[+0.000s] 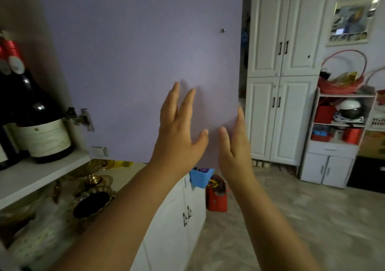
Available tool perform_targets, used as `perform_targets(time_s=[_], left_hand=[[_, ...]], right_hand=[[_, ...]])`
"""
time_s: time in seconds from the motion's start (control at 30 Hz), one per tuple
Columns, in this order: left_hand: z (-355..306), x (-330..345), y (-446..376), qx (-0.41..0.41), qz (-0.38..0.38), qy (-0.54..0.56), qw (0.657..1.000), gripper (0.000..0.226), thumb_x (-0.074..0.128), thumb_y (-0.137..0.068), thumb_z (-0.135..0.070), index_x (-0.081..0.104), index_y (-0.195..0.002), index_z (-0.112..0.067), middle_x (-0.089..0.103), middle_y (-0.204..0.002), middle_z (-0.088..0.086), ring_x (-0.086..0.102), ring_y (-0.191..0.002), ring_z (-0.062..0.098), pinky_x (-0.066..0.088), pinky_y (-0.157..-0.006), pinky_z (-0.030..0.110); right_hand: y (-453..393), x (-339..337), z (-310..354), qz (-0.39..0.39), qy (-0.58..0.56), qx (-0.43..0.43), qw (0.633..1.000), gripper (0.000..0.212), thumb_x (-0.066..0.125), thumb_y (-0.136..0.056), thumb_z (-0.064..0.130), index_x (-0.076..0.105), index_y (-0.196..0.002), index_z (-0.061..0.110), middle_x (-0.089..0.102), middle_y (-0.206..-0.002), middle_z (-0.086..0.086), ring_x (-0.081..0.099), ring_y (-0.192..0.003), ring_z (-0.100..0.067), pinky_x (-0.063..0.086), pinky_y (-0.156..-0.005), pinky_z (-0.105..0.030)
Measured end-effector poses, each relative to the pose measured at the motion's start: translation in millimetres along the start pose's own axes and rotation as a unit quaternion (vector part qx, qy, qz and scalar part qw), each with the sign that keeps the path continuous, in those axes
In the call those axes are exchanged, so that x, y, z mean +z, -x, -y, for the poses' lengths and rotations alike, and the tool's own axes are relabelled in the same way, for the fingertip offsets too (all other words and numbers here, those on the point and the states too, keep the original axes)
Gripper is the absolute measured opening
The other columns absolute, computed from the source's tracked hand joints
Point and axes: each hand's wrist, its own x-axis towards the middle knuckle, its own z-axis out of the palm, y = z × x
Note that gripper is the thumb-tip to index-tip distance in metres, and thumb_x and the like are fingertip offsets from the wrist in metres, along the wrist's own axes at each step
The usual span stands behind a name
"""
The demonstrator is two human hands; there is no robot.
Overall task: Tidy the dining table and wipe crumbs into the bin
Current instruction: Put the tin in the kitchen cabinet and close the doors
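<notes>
A: Cabinet door (135, 62) hangs open off its hinge (82, 119), bottles (41, 124) on the shelf (37, 172). Hands?

B: I read both flat, fingers straight, gripping nothing. Left hand (177, 129) is spread on the panel, right hand (235, 143) at its free edge. Probably pushing it closed. No dining table or bin in view.

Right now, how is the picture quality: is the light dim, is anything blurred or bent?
Head view: dim, bluish light; left hand casts a soft shadow on the pale purple cabinet door; glare spots on the dark wine bottle; the white tall cupboard leans from wide-angle distortion; the grey floor is blurred.
</notes>
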Motion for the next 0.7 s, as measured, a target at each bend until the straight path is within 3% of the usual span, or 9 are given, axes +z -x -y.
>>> perform_targets(time_s=[0.07,0.13,0.23,0.33,0.47,0.6,0.7], left_hand=[[3,10,1,-0.023,0.024,-0.001,0.999,0.084,0.062,-0.093,-0.034,0.007,-0.157,-0.031,-0.015,-0.164,-0.011,-0.004,-0.152,0.013,0.022,-0.111,0.022],[5,14,4,-0.024,0.035,-0.008,0.999,0.083,0.06,-0.094,-0.033,0.007,-0.157,-0.031,-0.018,-0.164,-0.01,-0.01,-0.151,0.011,0.016,-0.113,0.022],[7,14,7,-0.014,0.039,-0.038,0.998,0.082,0.058,-0.095,-0.033,0.005,-0.157,-0.031,-0.02,-0.164,-0.008,-0.015,-0.151,0.01,0.01,-0.113,0.022],[6,7,16,-0.016,0.043,-0.045,0.998,0.083,0.058,-0.095,-0.034,0.004,-0.157,-0.031,-0.019,-0.164,-0.008,-0.014,-0.151,0.01,0.01,-0.114,0.023],[-2,-15,35,-0.022,0.045,-0.011,0.999,0.081,0.058,-0.094,-0.039,0.007,-0.157,-0.035,-0.015,-0.164,-0.015,-0.006,-0.151,0.007,0.016,-0.113,0.021],[-16,-58,58,-0.036,0.011,0.019,0.999,0.067,0.055,-0.093,-0.043,0.023,-0.151,-0.04,0.007,-0.163,-0.02,0.013,-0.146,-0.003,0.02,-0.1,0.006],[-24,-95,79,-0.038,-0.015,0.024,0.999,0.055,0.053,-0.095,-0.043,0.033,-0.146,-0.04,0.025,-0.157,-0.02,0.023,-0.135,-0.015,0.022,-0.097,0.0]], right_hand=[[-1,2,-8,-0.018,0.024,0.006,1.0,0.055,0.038,-0.102,0.021,0.019,-0.153,0.021,0.038,-0.135,0.029,0.039,-0.121,0.019,0.035,-0.096,-0.005],[2,3,-13,-0.03,0.031,0.016,0.999,0.058,0.036,-0.1,0.021,0.017,-0.154,0.017,0.031,-0.139,0.03,0.031,-0.121,0.026,0.029,-0.096,0.001],[11,2,-14,-0.046,0.034,0.006,0.998,0.058,0.035,-0.099,0.015,0.017,-0.155,0.011,0.031,-0.147,0.015,0.027,-0.129,0.023,0.026,-0.101,-0.001],[27,3,-6,-0.064,0.027,-0.011,0.998,0.055,0.034,-0.101,0.01,0.02,-0.153,0.008,0.038,-0.149,0.005,0.036,-0.134,0.009,0.032,-0.104,-0.007],[52,6,19,-0.097,0.002,-0.025,0.995,0.051,0.034,-0.101,0.008,0.024,-0.152,0.004,0.043,-0.139,0.018,0.04,-0.13,0.01,0.037,-0.104,-0.011],[87,12,63,-0.097,-0.033,-0.043,0.994,0.053,0.034,-0.099,0.016,0.023,-0.151,0.015,0.045,-0.148,0.0,0.044,-0.136,-0.014,0.044,-0.108,-0.037],[118,20,100,-0.071,-0.051,-0.053,0.995,0.055,0.036,-0.099,0.015,0.022,-0.151,0.017,0.041,-0.151,0.009,0.039,-0.14,-0.011,0.039,-0.111,-0.03]])
